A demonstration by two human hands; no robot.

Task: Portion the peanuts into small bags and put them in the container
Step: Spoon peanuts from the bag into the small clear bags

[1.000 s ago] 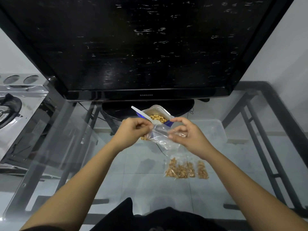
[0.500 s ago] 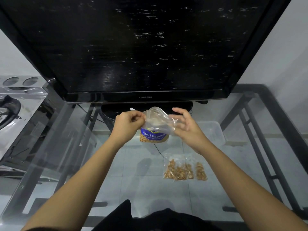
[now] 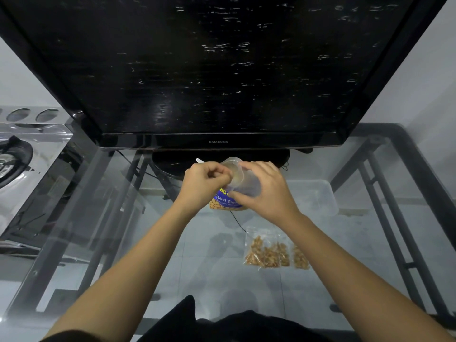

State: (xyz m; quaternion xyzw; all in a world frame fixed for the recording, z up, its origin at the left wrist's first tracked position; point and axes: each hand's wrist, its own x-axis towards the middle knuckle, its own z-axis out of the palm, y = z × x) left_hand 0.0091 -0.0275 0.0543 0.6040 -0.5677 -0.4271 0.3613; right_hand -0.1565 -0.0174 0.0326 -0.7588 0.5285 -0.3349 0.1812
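Note:
My left hand (image 3: 203, 185) and my right hand (image 3: 262, 191) both pinch a small clear plastic bag (image 3: 243, 180), holding it up over the blue peanut package (image 3: 225, 201). The small bag looks empty. The package stands on the glass table, mostly hidden behind my hands, with peanuts showing at its base. A white spoon handle (image 3: 199, 160) pokes out behind my left hand. Several filled small bags of peanuts (image 3: 275, 251) lie on the table near my right forearm. A clear plastic container (image 3: 313, 196) sits to the right of my right hand.
A large black television (image 3: 217, 70) on its stand fills the far half of the glass table (image 3: 123, 243). A gas stove (image 3: 17, 156) stands at the left. Dark metal table legs show through the glass.
My hands lifted the small bag from beside the package's mouth to above it. My right hand turned over and now covers the bag's right side.

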